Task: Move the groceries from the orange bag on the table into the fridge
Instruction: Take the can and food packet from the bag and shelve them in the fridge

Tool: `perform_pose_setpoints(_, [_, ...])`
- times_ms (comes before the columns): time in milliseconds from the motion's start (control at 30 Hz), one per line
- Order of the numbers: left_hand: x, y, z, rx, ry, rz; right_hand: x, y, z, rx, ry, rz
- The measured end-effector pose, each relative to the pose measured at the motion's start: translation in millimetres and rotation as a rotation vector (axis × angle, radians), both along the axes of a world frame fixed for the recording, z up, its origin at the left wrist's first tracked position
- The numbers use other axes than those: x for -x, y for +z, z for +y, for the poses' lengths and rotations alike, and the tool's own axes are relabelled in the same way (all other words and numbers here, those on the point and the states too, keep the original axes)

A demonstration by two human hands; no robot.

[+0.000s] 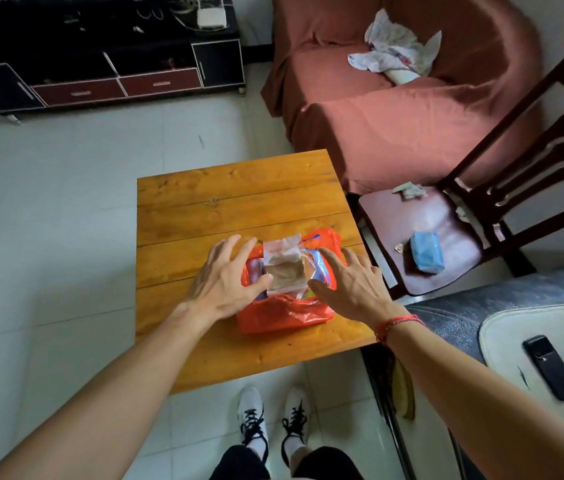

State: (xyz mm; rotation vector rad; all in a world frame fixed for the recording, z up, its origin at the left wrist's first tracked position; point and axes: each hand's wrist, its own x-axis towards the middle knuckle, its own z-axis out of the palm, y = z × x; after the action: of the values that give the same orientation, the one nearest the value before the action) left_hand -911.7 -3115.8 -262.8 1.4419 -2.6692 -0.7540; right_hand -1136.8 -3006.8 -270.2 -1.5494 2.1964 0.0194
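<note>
Pink-covered sofa (394, 126) across the back, and in front of it the wooden counter (239, 199), square and orange-brown, on the tiled floor. To its right, a dark wooden chair (547, 168) with a blue packet (426, 252) lying on the seat. Now to the action: the orange bag (284, 317) sits on the counter's near half, mouth open, groceries inside. Left hand (225, 282) at the bag's left rim, fingers spread wide, gripping nothing. Right hand (349, 285) mirrors it at the right rim, fingers splayed, nothing held either. Between them a clear bread packet (284, 268) stands up out of the bag; the left thumb is right by it, contact unclear.
</note>
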Motion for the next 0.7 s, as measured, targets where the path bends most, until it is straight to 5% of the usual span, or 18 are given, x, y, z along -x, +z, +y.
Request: perform_pose_setpoints(700, [53.8,-61.0,-20.8,-0.378,0.128,0.074,-0.1,-53.4,-58.4,-0.127,-0.135,-0.200])
